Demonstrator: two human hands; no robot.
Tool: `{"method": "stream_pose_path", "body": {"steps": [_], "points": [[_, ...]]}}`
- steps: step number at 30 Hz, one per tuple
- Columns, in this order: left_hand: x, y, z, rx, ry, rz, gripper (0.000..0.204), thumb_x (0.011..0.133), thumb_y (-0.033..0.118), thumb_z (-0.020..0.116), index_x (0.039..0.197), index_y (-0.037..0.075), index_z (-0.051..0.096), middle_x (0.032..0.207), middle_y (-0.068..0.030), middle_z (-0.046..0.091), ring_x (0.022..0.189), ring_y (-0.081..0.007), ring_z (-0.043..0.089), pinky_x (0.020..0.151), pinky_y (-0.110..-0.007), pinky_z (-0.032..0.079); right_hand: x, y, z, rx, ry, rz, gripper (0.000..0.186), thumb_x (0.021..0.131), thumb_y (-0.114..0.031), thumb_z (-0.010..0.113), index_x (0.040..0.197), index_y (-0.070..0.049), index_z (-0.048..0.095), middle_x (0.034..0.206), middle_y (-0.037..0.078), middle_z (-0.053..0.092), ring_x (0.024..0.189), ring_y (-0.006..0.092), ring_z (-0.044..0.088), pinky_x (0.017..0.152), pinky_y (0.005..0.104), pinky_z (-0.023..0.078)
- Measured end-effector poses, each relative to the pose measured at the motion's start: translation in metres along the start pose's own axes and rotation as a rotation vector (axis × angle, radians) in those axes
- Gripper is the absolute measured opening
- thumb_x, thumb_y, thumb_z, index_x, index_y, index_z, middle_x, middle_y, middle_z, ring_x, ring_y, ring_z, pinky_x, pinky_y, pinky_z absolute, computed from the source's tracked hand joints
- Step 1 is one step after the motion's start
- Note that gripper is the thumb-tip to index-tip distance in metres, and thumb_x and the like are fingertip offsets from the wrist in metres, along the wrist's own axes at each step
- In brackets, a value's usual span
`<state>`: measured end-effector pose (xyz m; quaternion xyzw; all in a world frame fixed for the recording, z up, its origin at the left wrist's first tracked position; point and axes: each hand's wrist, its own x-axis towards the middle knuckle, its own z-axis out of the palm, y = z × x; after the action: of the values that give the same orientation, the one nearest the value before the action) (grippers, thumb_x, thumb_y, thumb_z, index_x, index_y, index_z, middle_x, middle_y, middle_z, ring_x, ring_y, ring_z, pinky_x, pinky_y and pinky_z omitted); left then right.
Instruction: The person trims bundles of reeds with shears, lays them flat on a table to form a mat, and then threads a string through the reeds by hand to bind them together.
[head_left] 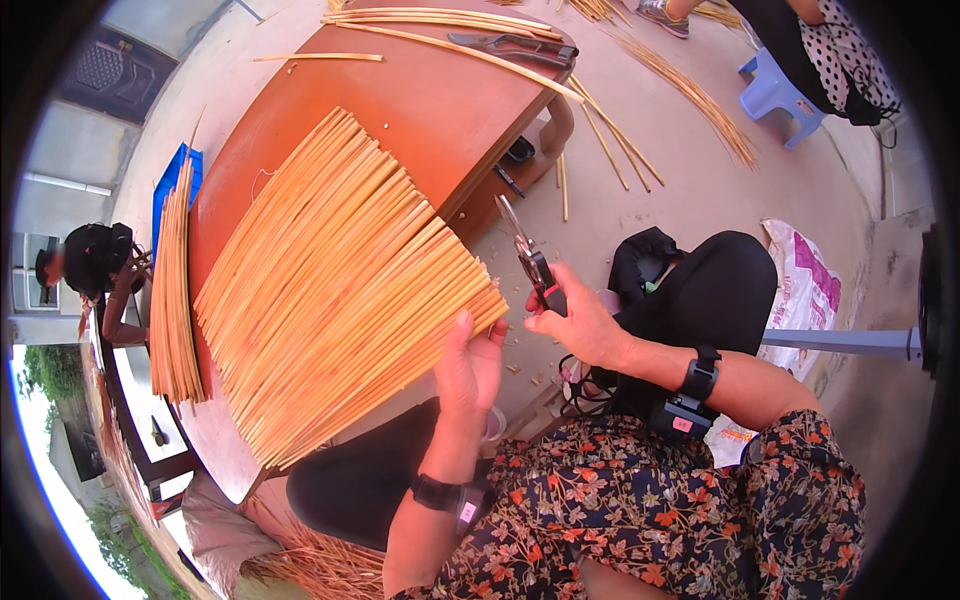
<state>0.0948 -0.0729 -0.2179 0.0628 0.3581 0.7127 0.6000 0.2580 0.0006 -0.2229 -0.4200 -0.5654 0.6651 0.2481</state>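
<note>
A wide sheet of pale reed sticks laid side by side (330,280) rests on the reddish-brown table (285,110), its right end reaching past the table's edge. My left hand (470,370) grips that right end from below, fingers curled around the edge. My right hand (578,320) is closed on metal cutting shears (530,258), which point upward just right of the sheet, apart from it. A narrower bundle of sticks (175,320) lies along the table's left side.
Loose sticks (430,20) and a dark tool (510,48) lie at the table's far end. At upper right are a blue stool (770,95) and another person's leg (825,60). A white sack (800,260) lies to my right. A black object (95,255) stands far left.
</note>
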Motion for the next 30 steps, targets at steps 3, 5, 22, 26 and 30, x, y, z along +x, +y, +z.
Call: {"method": "stream_pose_path", "body": {"steps": [3, 5, 22, 26, 30], "points": [[-0.010, -0.006, -0.020, 0.003, 0.006, -0.065, 0.045, 0.092, 0.021, 0.067, 0.131, 0.010, 0.051, 0.125, -0.0052, 0.059, 0.112, -0.0175, 0.057, 0.092, -0.035, 0.048, 0.000, -0.004, 0.002, -0.078, -0.017, -0.035, 0.046, 0.083, -0.011, 0.070, 0.121, -0.002, 0.048, 0.096, 0.003, 0.059, 0.086, 0.0102, 0.054, 0.079, 0.0277, 0.046], [-0.023, -0.004, -0.027, -0.005, -0.018, -0.113, 0.048, 0.092, 0.023, 0.067, 0.134, 0.008, 0.049, 0.126, -0.0067, 0.059, 0.113, -0.0176, 0.057, 0.094, -0.036, 0.048, 0.002, 0.001, 0.005, -0.046, -0.012, -0.055, 0.046, 0.083, -0.011, 0.071, 0.121, -0.002, 0.048, 0.097, 0.003, 0.058, 0.087, 0.0102, 0.054, 0.080, 0.0277, 0.046], [0.072, 0.145, -0.002, 2.259, -0.140, 0.613, 0.073, 0.098, 0.047, 0.046, 0.149, -0.001, 0.028, 0.157, -0.0192, 0.024, 0.146, -0.0344, 0.020, 0.116, -0.055, 0.013, 0.018, -0.015, 0.024, 0.119, 0.024, -0.057, 0.056, 0.081, -0.017, 0.070, 0.127, 0.001, 0.045, 0.105, 0.009, 0.061, 0.091, 0.0156, 0.059, 0.084, 0.0297, 0.047], [0.068, 0.147, -0.004, 2.331, -0.197, 0.540, 0.076, 0.099, 0.050, 0.040, 0.153, 0.001, 0.019, 0.160, -0.0178, 0.016, 0.149, -0.0317, 0.013, 0.118, -0.052, 0.007, 0.009, -0.021, 0.024, 0.137, -0.098, -0.026, 0.050, 0.083, -0.017, 0.068, 0.125, -0.001, 0.047, 0.105, 0.007, 0.060, 0.089, 0.0134, 0.056, 0.081, 0.0274, 0.046], [0.045, 0.150, -0.005, 2.334, -0.257, 0.520, 0.077, 0.098, 0.050, 0.042, 0.153, 0.000, 0.020, 0.160, -0.0182, 0.016, 0.149, -0.0323, 0.014, 0.118, -0.052, 0.007, -0.006, -0.024, 0.026, 0.219, -0.183, 0.017, 0.045, 0.084, -0.015, 0.067, 0.122, -0.002, 0.048, 0.107, 0.005, 0.059, 0.090, 0.0121, 0.056, 0.080, 0.0272, 0.047]]}}
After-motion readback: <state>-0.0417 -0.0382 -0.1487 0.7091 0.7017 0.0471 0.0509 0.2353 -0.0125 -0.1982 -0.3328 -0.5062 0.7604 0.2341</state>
